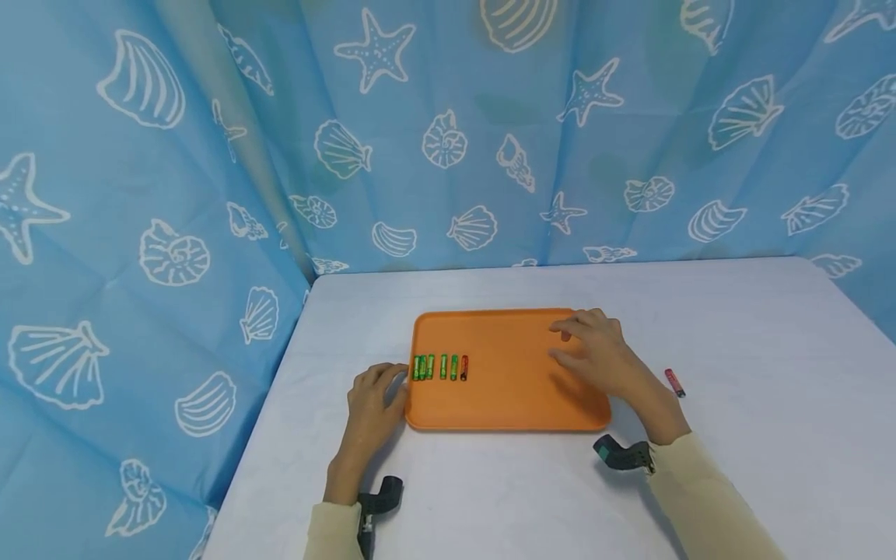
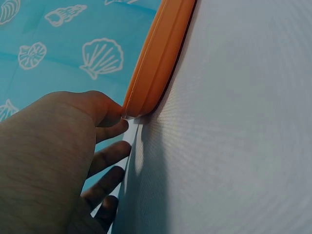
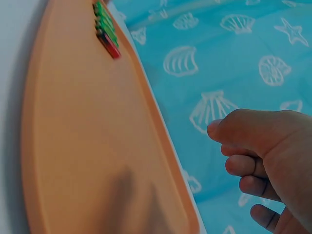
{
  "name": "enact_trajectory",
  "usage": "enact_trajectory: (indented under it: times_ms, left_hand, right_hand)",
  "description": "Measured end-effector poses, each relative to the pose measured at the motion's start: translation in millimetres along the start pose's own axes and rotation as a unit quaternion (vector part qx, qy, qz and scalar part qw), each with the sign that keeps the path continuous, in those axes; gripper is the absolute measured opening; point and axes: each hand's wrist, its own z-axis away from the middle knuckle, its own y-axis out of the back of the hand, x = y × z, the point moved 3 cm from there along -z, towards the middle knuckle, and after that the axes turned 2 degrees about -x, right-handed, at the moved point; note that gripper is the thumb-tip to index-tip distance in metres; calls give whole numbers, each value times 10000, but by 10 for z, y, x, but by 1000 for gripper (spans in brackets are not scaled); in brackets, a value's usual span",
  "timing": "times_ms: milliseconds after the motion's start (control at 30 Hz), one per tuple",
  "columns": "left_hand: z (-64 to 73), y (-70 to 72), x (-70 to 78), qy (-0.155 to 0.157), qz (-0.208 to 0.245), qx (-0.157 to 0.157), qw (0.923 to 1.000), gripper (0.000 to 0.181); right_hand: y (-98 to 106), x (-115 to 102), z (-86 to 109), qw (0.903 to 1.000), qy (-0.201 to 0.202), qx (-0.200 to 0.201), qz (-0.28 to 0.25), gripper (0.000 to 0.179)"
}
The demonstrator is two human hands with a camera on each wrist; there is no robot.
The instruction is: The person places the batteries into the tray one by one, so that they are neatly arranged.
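Several green batteries [image 1: 443,366] stand in a row on the left part of an orange tray [image 1: 490,416], with one red battery [image 1: 464,368] at the row's right end. My left hand [image 1: 371,408] rests at the tray's left rim, its thumb and index fingertips right at the edge and the other fingers loosely bent. Over the tray's right side hovers my right hand [image 1: 595,354], holding nothing, thumb and fingers apart. In the right wrist view, the right hand's fingers [image 3: 241,165] are loosely curled, and its shadow falls on the tray.
Another red battery [image 1: 674,383] lies on the white tablecloth [image 1: 490,498], right of the tray. A blue curtain [image 1: 434,194] with white shell prints hangs behind the table and along its left side.
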Motion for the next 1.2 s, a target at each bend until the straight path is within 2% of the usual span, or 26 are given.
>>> enact_trajectory:
  times_ms: [233,500,767,933,1200]
  left_hand:
    - [3,-7,16,94,-24,-5,10000,32]
    - [12,-2,-1,169,-32,-12,9999,33]
    - [8,-9,32,277,-102,-15,9996,33]
    - [6,-6,48,342,-117,34,9993,32]
    - [10,-18,47,352,-124,9,9993,33]
  right_hand:
    - [176,295,105,9996,-262,29,-42,37]
    - [244,620,182,9932,-1061,-448,168,43]
    - [161,795,226,9914,-1099,-654,287,43]
    - [129,847,209,9920,-1006,-714,271,44]
    - [106,878,232,9894,-1118,-854,368,48]
